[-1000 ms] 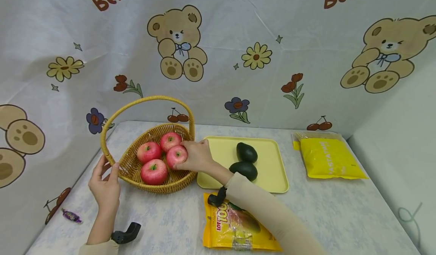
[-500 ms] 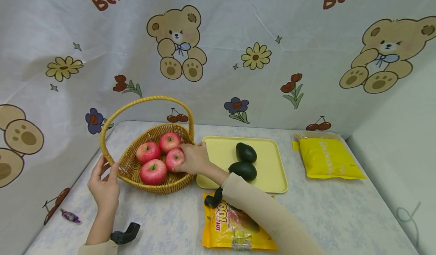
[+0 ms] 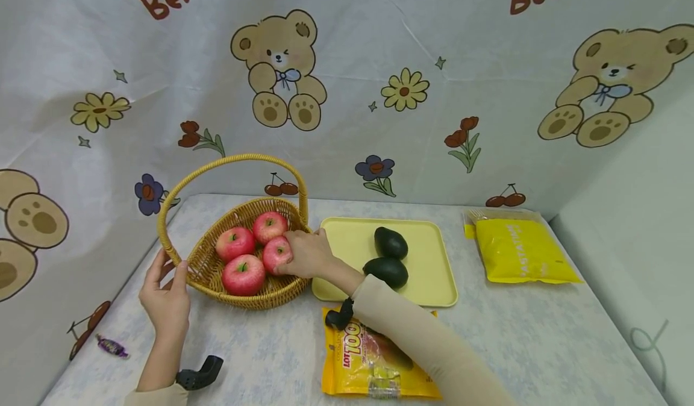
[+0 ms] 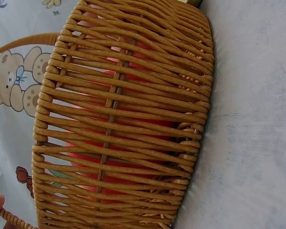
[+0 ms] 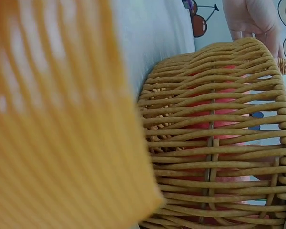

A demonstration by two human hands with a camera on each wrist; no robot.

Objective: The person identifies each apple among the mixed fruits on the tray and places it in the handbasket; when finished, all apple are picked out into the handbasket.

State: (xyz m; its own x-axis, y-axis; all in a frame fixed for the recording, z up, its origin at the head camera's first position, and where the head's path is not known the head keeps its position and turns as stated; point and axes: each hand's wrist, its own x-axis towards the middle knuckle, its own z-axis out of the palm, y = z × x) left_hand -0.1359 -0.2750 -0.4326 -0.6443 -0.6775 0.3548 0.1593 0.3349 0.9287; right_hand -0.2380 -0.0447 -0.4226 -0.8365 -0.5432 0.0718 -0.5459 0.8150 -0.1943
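A wicker basket [image 3: 255, 301] with a tall arched handle [image 3: 246, 156] stands at the left of the table. Red apples lie inside it, one at the left [image 3: 235, 243], one at the back [image 3: 270, 227] and one in front [image 3: 244, 274]. My right hand [image 3: 309, 254] reaches over the basket's right side and grips another apple [image 3: 277, 255] low among them. Thumb and fingers of my left hand [image 3: 165, 294] hold the handle's left base at the rim. The left wrist view shows woven basket wall [image 4: 119, 114] with red behind the strands.
Right of the basket, a yellow tray [image 3: 347, 243] bears two avocados [image 3: 391, 243]. A yellow mango candy bag [image 3: 374, 370] lies in front, partly under my right sleeve. A yellow pasta bag [image 3: 523, 252] lies far right, a purple wrapped candy [image 3: 112, 346] far left.
My right hand has shifted slightly left with the apple, which sits closer to the others in the basket. The left hand keeps its hold on the handle.
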